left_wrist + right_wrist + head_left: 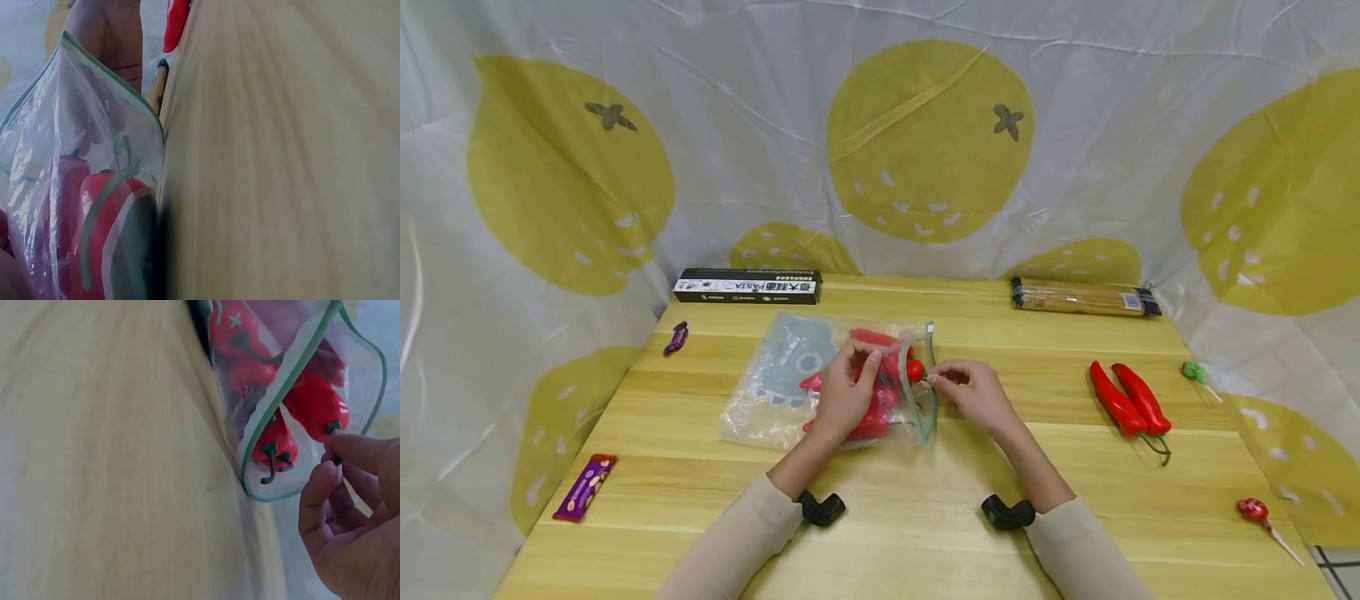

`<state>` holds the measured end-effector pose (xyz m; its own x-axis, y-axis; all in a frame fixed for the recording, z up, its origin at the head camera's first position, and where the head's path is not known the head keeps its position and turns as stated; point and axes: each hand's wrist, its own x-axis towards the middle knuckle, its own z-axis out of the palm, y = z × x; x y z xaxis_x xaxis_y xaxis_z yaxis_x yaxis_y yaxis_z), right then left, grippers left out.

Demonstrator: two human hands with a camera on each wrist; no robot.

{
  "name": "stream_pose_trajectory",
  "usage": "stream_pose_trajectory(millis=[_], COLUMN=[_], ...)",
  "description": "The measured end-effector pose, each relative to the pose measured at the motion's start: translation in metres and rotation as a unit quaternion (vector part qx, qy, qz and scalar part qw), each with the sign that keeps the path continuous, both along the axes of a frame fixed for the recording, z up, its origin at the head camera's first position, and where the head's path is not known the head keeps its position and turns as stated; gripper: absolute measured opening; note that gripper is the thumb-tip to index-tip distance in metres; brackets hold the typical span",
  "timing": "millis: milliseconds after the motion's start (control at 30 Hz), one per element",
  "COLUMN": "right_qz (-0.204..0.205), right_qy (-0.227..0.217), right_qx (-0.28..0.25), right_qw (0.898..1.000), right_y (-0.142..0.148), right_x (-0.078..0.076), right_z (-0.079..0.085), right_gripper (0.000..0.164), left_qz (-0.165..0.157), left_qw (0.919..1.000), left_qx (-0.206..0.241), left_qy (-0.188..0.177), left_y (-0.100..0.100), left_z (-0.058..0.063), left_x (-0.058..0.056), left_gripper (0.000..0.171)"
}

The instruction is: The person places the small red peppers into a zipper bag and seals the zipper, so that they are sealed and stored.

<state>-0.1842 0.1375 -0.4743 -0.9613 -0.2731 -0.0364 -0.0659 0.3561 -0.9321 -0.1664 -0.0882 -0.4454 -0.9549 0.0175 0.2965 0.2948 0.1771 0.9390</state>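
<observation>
A clear zip bag [747,410] with a pale blue cartoon print lies on the table, its green-edged mouth spread toward the right. Several red chili peppers [250,372] are inside it. My left hand [844,392] pinches the bag's upper layer near the mouth. At the opening, my right hand [976,393] pinches the green stem of one red chili pepper [315,406] between thumb and forefinger. That pepper's body is within the mouth, with its stem end pointing out. The left fingertips are hidden in the left wrist view.
Two red chili peppers [1117,402] lie to the right, near a green lollipop [1192,371] and a red lollipop [1253,510]. A black pasta box [747,286] and a pasta pack [1078,297] stand at the back. Leftward are a purple candy [676,338] and a chocolate bar [584,488].
</observation>
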Motion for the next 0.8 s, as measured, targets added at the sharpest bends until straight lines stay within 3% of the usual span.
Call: stream_pose_trajectory(millis=[33,133,267,333,433,500,600,667,800], right_qz=[0.003,0.009,-0.02,-0.042,-0.06,-0.058,-0.05,-0.047,-0.049], right_qy=[-0.008,-0.023,-0.072,-0.103,-0.136,-0.14,-0.13,-0.119,-0.091], right_qx=[-0.004,-0.018,-0.081,-0.143,-0.244,-0.301,-0.352,-0.367,-0.367], right_qw=[1.0,1.0,0.994,0.983,0.958,0.942,0.925,0.921,0.924], right_y=[-0.002,-0.006,-0.007,-0.006,-0.004,-0.002,0.001,0.002,0.001], right_x=[0.0,-0.002,-0.002,0.0,0.008,0.015,0.024,0.028,0.033], right_z=[0.005,0.008,0.002,-0.002,0.0,0.002,0.007,0.01,0.014], right_gripper=[0.023,0.024,0.031,0.039,0.049,0.051,0.051,0.052,0.055], left_qz=[0.0,0.004,0.005,0.002,0.003,0.003,0.0,-0.003,-0.006], left_qw=[1.0,1.0,0.9999,0.9998,0.9998,0.9997,0.9997,0.9996,0.9995], left_qx=[-0.002,-0.002,0.012,0.019,0.02,0.02,0.02,0.021,0.02], left_qy=[-0.002,0.006,0.009,0.003,-0.006,-0.012,-0.016,-0.019,-0.024], left_y=[-0.001,-0.003,-0.003,-0.003,-0.003,-0.003,-0.003,-0.002,-0.001], left_z=[0.001,-0.012,-0.031,-0.032,-0.034,-0.033,-0.025,-0.017,-0.005], left_x=[0.0,-0.007,-0.016,-0.016,-0.016,-0.015,-0.011,-0.008,-0.003], left_gripper=[0.014,0.013,0.015,0.017,0.018,0.017,0.015,0.014,0.014])
